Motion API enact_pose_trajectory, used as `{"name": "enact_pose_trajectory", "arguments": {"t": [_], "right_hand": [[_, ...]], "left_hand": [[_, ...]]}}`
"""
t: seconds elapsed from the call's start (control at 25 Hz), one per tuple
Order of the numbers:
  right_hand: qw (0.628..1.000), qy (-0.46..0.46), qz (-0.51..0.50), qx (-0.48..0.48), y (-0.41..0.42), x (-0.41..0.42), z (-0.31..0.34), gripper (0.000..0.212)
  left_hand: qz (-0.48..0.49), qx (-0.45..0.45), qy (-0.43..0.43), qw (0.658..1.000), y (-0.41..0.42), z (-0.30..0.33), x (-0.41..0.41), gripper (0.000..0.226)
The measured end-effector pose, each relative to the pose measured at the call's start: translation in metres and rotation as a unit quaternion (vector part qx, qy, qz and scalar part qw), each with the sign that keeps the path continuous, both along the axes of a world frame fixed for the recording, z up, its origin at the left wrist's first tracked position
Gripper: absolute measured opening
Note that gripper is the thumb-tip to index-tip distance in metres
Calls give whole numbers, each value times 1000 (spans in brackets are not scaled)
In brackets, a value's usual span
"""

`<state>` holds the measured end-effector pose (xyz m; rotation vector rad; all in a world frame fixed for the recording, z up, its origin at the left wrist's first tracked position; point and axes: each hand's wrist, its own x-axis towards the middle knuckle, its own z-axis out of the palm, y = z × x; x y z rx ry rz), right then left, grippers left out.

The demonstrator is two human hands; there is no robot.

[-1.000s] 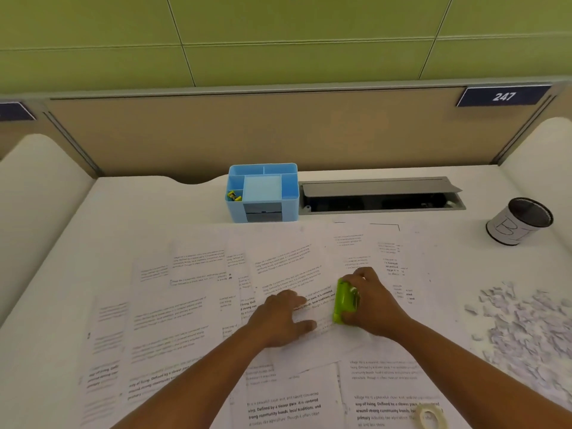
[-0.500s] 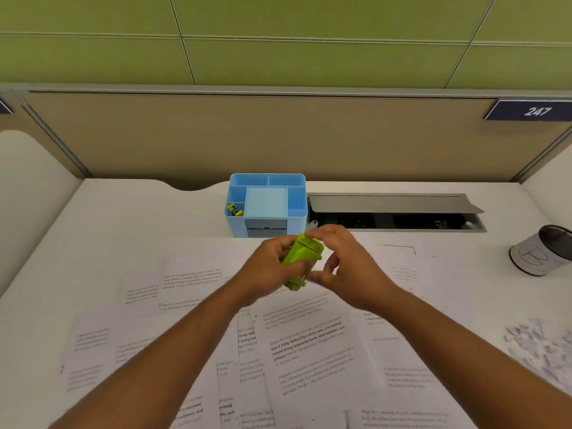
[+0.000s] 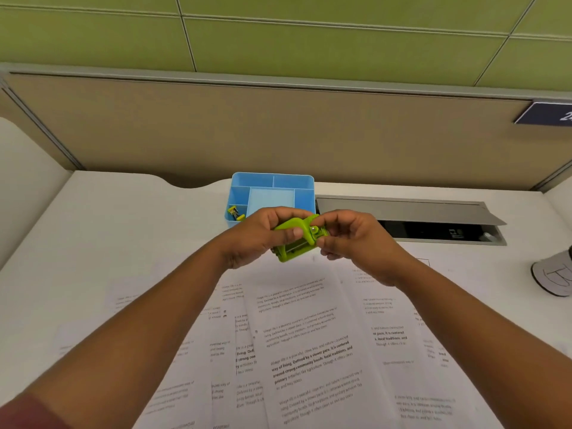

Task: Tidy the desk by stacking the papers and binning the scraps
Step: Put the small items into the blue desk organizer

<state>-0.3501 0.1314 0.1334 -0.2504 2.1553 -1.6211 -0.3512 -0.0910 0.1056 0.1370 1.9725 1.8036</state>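
Printed papers (image 3: 309, 345) fanned overlapping across white desk (image 3: 123, 236), seemingly unstacked

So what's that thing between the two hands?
In the head view, a green stapler sits between them, held up above the papers: the left hand grips it and the right hand pinches its end.

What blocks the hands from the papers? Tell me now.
The green stapler does: the left hand grips it and the right hand pinches its end, both raised above the papers. Nothing lies on the visible sheets; only the forearms cross over them.
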Motion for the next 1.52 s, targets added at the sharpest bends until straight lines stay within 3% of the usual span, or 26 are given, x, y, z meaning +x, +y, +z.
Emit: {"name": "enact_pose_trajectory", "arguments": {"t": [0.12,0.2,0.24,0.32,0.36,0.52,0.72,0.88,0.96,1.16,1.32,1.44,1.52], "right_hand": [[1000,11,-8,-10,-3,-10,-1,23],[999,27,-25,-13,-5,-17,-1,24],[998,44,-40,-4,-6,-22,-2,26],[991,95,-85,38,-8,-32,-6,28],[985,121,-109,59,-10,-37,-9,29],[960,185,-173,122,-25,-56,-19,32],[945,204,-144,210,-37,-73,-28,31],[935,194,-116,271,-42,-80,-36,32],[932,191,-98,292,-45,-81,-40,33],[881,201,19,428,-54,-85,-50,22],[851,214,33,478,-60,-85,-57,8],[857,205,25,473,-61,-87,-60,7],[873,196,18,446,-57,-86,-62,20]], "left_hand": [[-11,-11,3,1000,-6,-2,-12,48],[-9,-99,34,994,-11,-3,-21,58],[2,-205,80,976,-15,-5,-28,65],[3,-456,192,869,-21,-8,-40,74],[-16,-521,220,824,-23,-9,-45,75],[-106,-611,207,757,-27,-16,-69,81],[-107,-612,184,762,-28,-15,-81,77],[-131,-671,208,700,-25,-11,-91,80],[-135,-680,203,692,-23,-12,-93,78],[-108,-658,190,721,-22,-14,-89,76],[-93,-654,193,725,-21,-14,-88,76],[-89,-647,189,733,-21,-14,-89,77],[-89,-644,188,736,-21,-14,-88,77]]}}
